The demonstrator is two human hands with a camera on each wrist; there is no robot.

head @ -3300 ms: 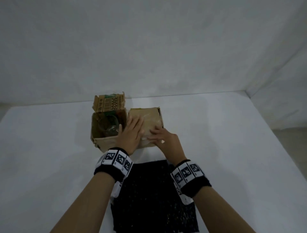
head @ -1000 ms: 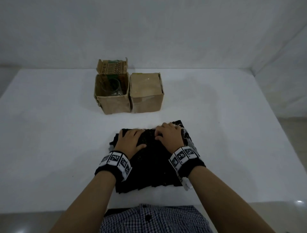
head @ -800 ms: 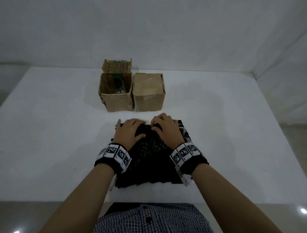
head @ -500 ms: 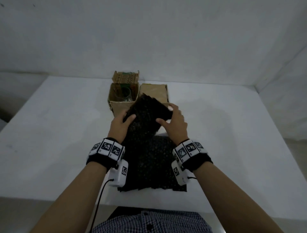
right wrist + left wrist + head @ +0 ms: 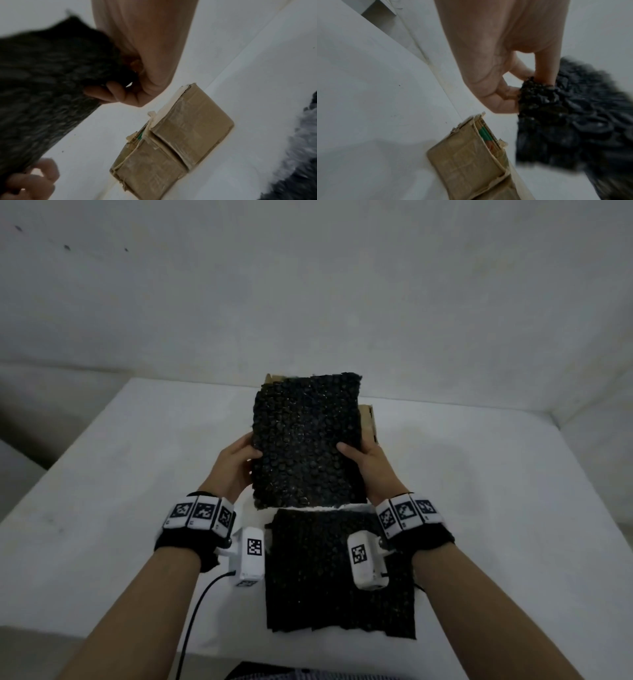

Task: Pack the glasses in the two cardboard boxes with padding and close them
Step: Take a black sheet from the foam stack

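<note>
Both hands hold one black bubble-wrap sheet (image 5: pixel 305 440) upright above the table. My left hand (image 5: pixel 245 460) pinches its left edge, thumb in front; the left wrist view shows that pinch (image 5: pixel 530 83) on the sheet (image 5: pixel 573 115). My right hand (image 5: pixel 356 455) grips the right edge, seen closer in the right wrist view (image 5: pixel 111 88). The raised sheet hides most of the two cardboard boxes; only one corner (image 5: pixel 369 422) shows. Below the hands, the closed box (image 5: pixel 193 115) stands against the open box (image 5: pixel 149 166). The glass is hidden.
A stack of black bubble-wrap sheets (image 5: pixel 339 577) lies on the white table (image 5: pixel 137 491) near its front edge, under my wrists. A cable (image 5: pixel 195 611) hangs from the left wrist camera. White walls close off the back and the right side.
My hands left the closed box, came back to the stack, took the top sheet by its sides and lifted it up in front of the boxes.
</note>
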